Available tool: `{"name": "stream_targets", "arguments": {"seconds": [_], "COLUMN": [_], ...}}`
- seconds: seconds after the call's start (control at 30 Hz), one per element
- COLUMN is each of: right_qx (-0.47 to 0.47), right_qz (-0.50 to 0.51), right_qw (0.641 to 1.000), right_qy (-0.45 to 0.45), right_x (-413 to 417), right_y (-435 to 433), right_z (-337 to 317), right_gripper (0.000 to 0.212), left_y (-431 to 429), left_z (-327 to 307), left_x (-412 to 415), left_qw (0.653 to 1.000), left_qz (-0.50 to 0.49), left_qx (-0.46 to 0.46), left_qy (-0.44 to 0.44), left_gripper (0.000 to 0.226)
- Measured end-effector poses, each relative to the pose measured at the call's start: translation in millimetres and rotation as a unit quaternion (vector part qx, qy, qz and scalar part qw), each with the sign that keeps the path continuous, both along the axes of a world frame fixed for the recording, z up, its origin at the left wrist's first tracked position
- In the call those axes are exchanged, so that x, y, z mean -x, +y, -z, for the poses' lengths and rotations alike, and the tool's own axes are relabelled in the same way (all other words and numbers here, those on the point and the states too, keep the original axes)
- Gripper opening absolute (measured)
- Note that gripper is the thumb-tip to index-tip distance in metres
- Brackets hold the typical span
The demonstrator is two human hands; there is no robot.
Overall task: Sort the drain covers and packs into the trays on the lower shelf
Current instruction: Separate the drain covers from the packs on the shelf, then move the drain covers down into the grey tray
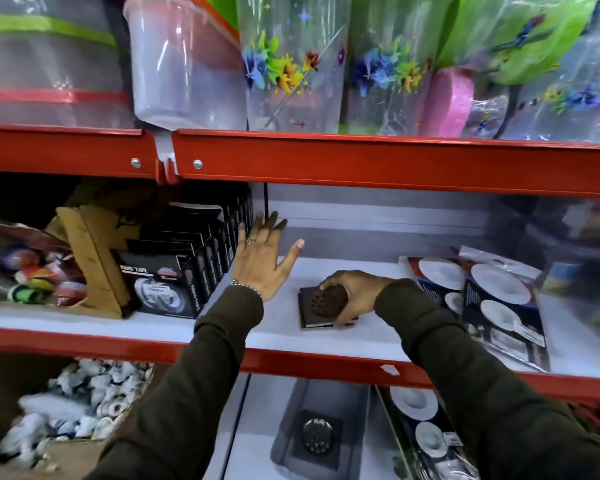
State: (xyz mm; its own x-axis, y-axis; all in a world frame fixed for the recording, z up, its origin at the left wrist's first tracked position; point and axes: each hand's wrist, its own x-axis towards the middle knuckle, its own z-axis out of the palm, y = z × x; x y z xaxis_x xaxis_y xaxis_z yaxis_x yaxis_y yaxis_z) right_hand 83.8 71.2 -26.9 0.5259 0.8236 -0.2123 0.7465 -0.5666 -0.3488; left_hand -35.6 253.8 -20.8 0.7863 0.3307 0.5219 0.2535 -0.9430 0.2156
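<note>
On the white middle shelf lie square black drain covers in a small stack. My right hand is closed over the top one, its round perforated centre showing under my fingers. My left hand hovers just to the left with fingers spread, holding nothing, beside a row of black boxes. Clear packs printed with white plates lie on the same shelf to the right. On the lower shelf, a grey tray holds one square drain cover, and a green-edged tray beside it holds plate packs.
A torn cardboard box and colourful small items fill the middle shelf's left end. A box of white wrapped pieces sits at the lower left. Clear plastic containers crowd the top shelf. Red shelf beams run across above and below my hands.
</note>
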Motion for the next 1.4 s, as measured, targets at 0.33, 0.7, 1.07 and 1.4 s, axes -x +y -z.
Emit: {"name": "stream_targets", "arguments": {"seconds": [0.33, 0.7, 1.07, 1.4], "right_qx": [-0.043, -0.191, -0.235, -0.297], "right_qz": [0.013, 0.377, 0.407, 0.343], "right_qw": [0.998, 0.894, 0.883, 0.889], "right_qy": [0.048, -0.152, -0.007, 0.056], "right_x": [-1, -43, -56, -60], "right_y": [-11, -173, -271, -265], "right_z": [7, 9, 48, 32], "right_gripper": [0.092, 0.066, 0.067, 0.044], "left_y": [-11, -169, -304, -316], "left_z": [5, 5, 51, 46], "left_x": [3, -60, -98, -85], "left_qw": [1.000, 0.995, 0.987, 0.962], "left_qz": [-0.008, 0.058, -0.008, -0.112], "left_qx": [0.010, 0.047, 0.101, 0.207], "left_qy": [0.028, 0.060, 0.125, 0.137], "left_gripper": [0.070, 0.037, 0.038, 0.025]}}
